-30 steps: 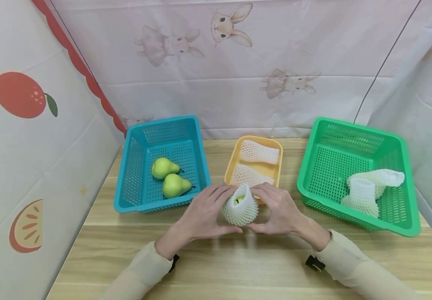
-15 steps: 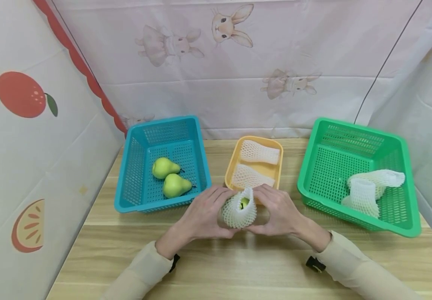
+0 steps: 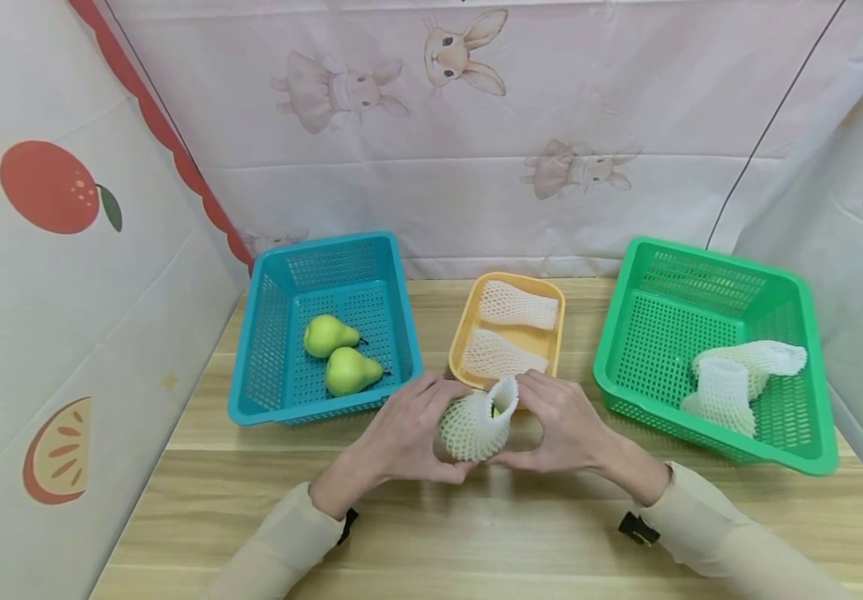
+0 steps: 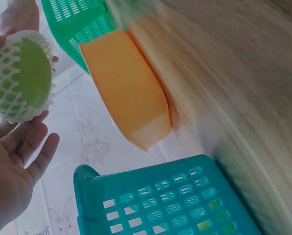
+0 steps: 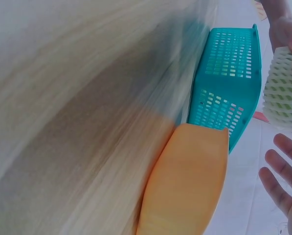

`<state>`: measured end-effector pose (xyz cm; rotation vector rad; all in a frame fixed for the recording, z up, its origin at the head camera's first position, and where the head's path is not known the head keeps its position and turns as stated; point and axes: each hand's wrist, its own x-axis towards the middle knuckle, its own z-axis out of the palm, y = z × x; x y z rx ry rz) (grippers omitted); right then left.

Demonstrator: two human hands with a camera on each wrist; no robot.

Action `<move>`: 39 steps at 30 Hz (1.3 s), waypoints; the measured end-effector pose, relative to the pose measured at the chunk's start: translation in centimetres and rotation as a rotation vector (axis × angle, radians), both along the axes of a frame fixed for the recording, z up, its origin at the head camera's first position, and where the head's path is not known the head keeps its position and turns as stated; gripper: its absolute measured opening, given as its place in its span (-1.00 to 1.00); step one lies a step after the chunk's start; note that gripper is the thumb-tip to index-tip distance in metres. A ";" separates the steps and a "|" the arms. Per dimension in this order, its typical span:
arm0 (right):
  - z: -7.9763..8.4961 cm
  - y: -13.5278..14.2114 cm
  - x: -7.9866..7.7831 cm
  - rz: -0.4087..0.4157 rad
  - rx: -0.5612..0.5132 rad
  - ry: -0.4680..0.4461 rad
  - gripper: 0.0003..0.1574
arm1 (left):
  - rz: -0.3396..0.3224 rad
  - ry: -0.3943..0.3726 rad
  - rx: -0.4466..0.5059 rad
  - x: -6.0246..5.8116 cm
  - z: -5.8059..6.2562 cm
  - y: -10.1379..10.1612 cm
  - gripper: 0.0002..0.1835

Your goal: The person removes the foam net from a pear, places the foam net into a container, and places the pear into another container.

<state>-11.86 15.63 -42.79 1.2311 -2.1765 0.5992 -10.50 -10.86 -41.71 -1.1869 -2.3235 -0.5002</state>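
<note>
A green pear in a white foam net [image 3: 471, 429] is held up between my two hands, in front of the orange tray. My left hand [image 3: 411, 429] grips it from the left, fingers at the far side and thumb at the near side. My right hand [image 3: 566, 423] holds the net's right side, fingertips at its raised open collar and thumb low by the pear. Through the opening a bit of green fruit shows. The left wrist view shows the pear's bare green base [image 4: 35, 73] at the net's other end. Close by, the right wrist view has the netted side [image 5: 284, 95].
A blue basket [image 3: 251, 367] with two bare pears [image 3: 352, 372] stands left. The orange tray [image 3: 457, 354] behind my hands holds two flat foam nets [image 3: 517, 305]. On the right, a green basket [image 3: 791, 450] contains several netted fruits [image 3: 727, 392]. Printed curtains surround the wooden table [image 3: 476, 533].
The netted pear has tilted, its open collar swinging from upward to the right, toward my right hand. Both hands have stayed nearly in place around it.
</note>
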 end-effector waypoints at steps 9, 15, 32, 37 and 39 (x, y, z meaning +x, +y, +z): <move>0.5 0.5 -0.1 0.009 -0.014 -0.035 0.21 | 0.037 0.017 -0.052 0.3 0.3 -0.2 -0.02; 1.1 1.5 -0.2 0.001 -0.015 -0.053 0.19 | 0.072 0.010 -0.100 0.4 0.6 -0.4 -0.02; 4.9 2.1 0.2 -0.013 0.098 -0.060 0.17 | 0.144 0.079 -0.311 0.3 2.0 -0.7 0.04; 5.9 1.4 0.0 -0.053 0.195 -0.164 0.16 | 0.146 0.104 -0.336 0.2 2.1 -0.5 0.02; 6.1 1.1 0.0 -0.081 0.234 -0.207 0.17 | 0.149 0.112 -0.347 0.1 2.1 -0.4 0.00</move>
